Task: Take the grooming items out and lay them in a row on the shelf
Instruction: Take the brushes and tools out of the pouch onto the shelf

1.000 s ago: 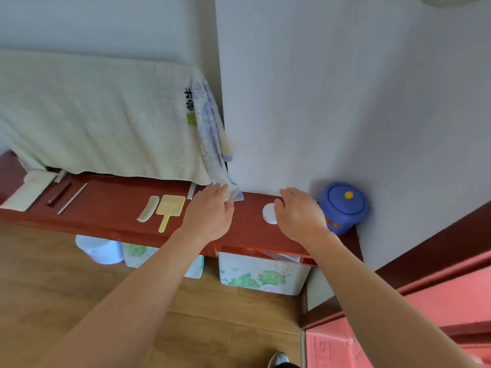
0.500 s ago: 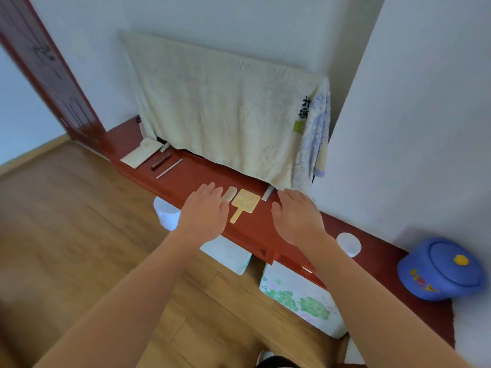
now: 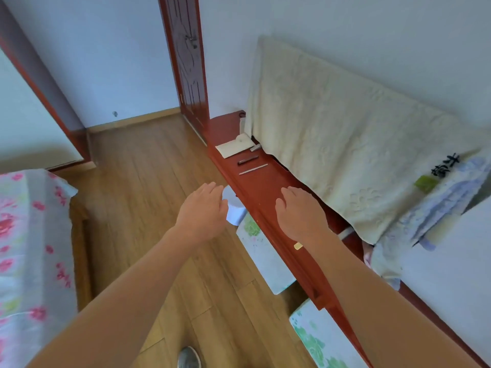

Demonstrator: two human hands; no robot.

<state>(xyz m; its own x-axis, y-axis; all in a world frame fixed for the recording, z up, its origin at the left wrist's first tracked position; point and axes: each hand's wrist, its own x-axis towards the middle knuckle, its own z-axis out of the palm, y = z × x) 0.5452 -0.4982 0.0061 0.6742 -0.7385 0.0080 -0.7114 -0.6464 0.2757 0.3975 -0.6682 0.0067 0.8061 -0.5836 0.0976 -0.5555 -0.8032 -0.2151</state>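
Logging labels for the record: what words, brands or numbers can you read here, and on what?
Black characters at the cream towel's right end: too blurred to read.
Green tag just below them: no legible text.
No other writing shows.

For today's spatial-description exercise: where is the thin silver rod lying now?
In the head view the thin silver rod lies on the red shelf, beyond the right hand, beside the dark stick near the cream pouch.

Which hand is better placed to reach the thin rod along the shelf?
Right hand, likely: it hovers over the shelf bearing the rod; the left hand hangs beyond its edge.
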